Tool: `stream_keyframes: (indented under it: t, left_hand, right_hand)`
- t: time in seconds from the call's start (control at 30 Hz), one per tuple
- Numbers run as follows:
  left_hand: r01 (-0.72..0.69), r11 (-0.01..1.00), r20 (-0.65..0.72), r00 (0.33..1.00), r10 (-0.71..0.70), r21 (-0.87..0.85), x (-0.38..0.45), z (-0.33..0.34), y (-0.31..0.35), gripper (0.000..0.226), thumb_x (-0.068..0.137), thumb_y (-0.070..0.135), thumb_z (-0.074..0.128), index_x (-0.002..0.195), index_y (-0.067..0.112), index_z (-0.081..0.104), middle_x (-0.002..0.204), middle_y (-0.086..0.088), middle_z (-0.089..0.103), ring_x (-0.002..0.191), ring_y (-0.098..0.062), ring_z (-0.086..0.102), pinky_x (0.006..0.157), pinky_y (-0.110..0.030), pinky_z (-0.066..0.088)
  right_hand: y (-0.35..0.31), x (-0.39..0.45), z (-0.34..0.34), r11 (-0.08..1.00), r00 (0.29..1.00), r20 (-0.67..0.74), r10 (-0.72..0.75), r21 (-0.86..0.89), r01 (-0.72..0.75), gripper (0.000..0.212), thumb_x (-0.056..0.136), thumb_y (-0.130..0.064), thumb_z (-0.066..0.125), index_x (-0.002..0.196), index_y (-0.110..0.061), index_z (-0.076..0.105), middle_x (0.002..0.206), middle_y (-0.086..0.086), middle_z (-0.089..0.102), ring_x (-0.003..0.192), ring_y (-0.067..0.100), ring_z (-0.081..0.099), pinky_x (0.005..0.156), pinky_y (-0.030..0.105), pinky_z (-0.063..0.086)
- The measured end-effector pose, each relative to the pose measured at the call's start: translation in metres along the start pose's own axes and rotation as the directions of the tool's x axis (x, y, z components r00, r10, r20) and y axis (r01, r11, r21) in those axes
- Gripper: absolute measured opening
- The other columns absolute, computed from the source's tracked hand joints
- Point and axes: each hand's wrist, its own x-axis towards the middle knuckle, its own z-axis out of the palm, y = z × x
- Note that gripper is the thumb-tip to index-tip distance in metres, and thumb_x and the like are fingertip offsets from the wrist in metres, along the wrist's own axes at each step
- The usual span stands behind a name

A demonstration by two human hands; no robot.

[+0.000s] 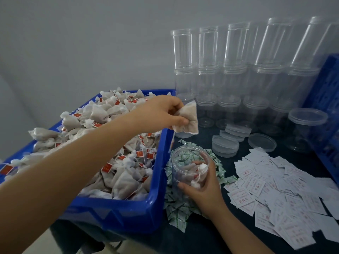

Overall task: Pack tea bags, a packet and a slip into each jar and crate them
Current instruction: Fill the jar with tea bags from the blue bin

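L hand pinches a tea bag above the rt rim of the blue bin, which is heaped w/ tea bags. R hand grips an open clear jar, bags inside, standing on green-white packets. Slips spread to its rt; stacked empty jars behind.

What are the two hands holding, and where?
Left hand pinches a tea bag by its left edge. Right hand grips the open jar round its lower side.
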Motion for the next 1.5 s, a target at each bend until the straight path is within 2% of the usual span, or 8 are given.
stream_keyframes:
  t: [0.1, 0.23, 0.47, 0.63, 0.9, 1.13, 1.37, 1.5]
  left_hand:
    - [-0.032, 0.999, 0.014, 0.999, 0.033, -0.039, -0.004, 0.01, 0.015, 0.022, 0.083, 0.029, 0.071, 0.1, 0.016, 0.064, 0.092, 0.001, 0.071, 0.085, -0.012, 0.068, 0.081, -0.031, 0.057]
    - [-0.06, 0.994, 0.015, 0.998, 0.062, -0.095, -0.005, 0.02, 0.029, 0.02, 0.083, 0.026, 0.072, 0.097, 0.015, 0.064, 0.091, -0.001, 0.07, 0.086, -0.018, 0.068, 0.083, -0.04, 0.056]
    - [-0.08, 0.997, 0.043, 0.996, 0.079, 0.019, -0.001, 0.036, 0.024, 0.014, 0.084, 0.031, 0.069, 0.093, 0.025, 0.061, 0.085, 0.008, 0.065, 0.079, -0.008, 0.062, 0.076, -0.029, 0.054]
    - [-0.058, 0.979, 0.059, 0.997, 0.047, 0.197, -0.005, 0.045, 0.007, 0.014, 0.086, 0.034, 0.066, 0.093, 0.03, 0.054, 0.079, 0.017, 0.054, 0.071, 0.001, 0.051, 0.061, -0.012, 0.033]
    - [-0.065, 0.901, 0.094, 0.995, 0.027, 0.428, -0.017, 0.052, -0.009, 0.018, 0.091, 0.034, 0.06, 0.102, 0.02, 0.059, 0.091, 0.004, 0.063, 0.081, -0.013, 0.056, 0.072, -0.026, 0.044]
    - [-0.116, 0.838, 0.104, 0.992, 0.071, 0.533, -0.019, 0.064, -0.005, 0.011, 0.093, 0.032, 0.055, 0.098, 0.022, 0.054, 0.089, 0.007, 0.057, 0.082, -0.013, 0.052, 0.069, -0.027, 0.039]
    - [-0.15, 0.79, 0.147, 0.986, 0.076, 0.595, -0.019, 0.069, -0.004, 0.011, 0.09, 0.031, 0.057, 0.098, 0.025, 0.051, 0.091, 0.007, 0.051, 0.09, -0.015, 0.052, 0.069, -0.027, 0.037]
    - [-0.155, 0.814, 0.193, 0.98, 0.054, 0.56, -0.022, 0.067, -0.003, 0.017, 0.09, 0.032, 0.06, 0.104, 0.023, 0.056, 0.099, 0.006, 0.059, 0.088, -0.011, 0.05, 0.072, -0.027, 0.042]
  right_hand:
    - [0.001, 0.001, -0.002, 0.999, 1.0, 0.004, -0.007, -0.036, 0.008, 0.095, 0.062, -0.008, 0.09, 0.119, -0.07, 0.045, 0.124, -0.014, 0.059, 0.113, 0.001, 0.063, 0.081, 0.013, 0.053]
    - [0.002, 0.003, -0.002, 0.996, 1.0, -0.01, 0.006, -0.089, -0.006, 0.094, 0.058, -0.017, 0.09, 0.115, -0.075, 0.042, 0.115, -0.026, 0.062, 0.108, -0.001, 0.064, 0.079, 0.01, 0.051]
    - [0.002, 0.003, 0.0, 0.997, 1.0, -0.008, -0.01, -0.072, 0.009, 0.09, 0.057, -0.029, 0.089, 0.118, -0.075, 0.041, 0.119, -0.036, 0.058, 0.114, -0.006, 0.059, 0.082, 0.008, 0.05]
    - [0.004, 0.004, 0.001, 1.0, 1.0, 0.001, -0.017, -0.017, 0.017, 0.088, 0.063, -0.022, 0.089, 0.128, -0.06, 0.045, 0.123, -0.012, 0.066, 0.114, 0.014, 0.066, 0.084, 0.022, 0.055]
    - [0.008, 0.005, 0.0, 1.0, 1.0, -0.002, 0.003, 0.025, -0.003, 0.092, 0.062, -0.016, 0.088, 0.128, -0.062, 0.045, 0.117, -0.022, 0.061, 0.112, 0.012, 0.066, 0.082, 0.021, 0.056]
    - [0.006, 0.003, 0.0, 0.999, 1.0, 0.004, -0.003, 0.041, 0.003, 0.092, 0.064, -0.012, 0.088, 0.129, -0.06, 0.045, 0.121, -0.019, 0.064, 0.114, 0.012, 0.066, 0.083, 0.02, 0.056]
    - [0.007, 0.004, 0.0, 0.999, 1.0, -0.002, -0.005, 0.037, 0.005, 0.091, 0.062, -0.014, 0.088, 0.126, -0.063, 0.046, 0.12, -0.02, 0.062, 0.112, 0.011, 0.067, 0.081, 0.019, 0.056]
    - [0.008, 0.003, -0.001, 1.0, 1.0, 0.009, -0.01, 0.018, 0.01, 0.091, 0.063, -0.016, 0.088, 0.127, -0.064, 0.044, 0.116, -0.018, 0.065, 0.109, 0.013, 0.069, 0.08, 0.02, 0.056]
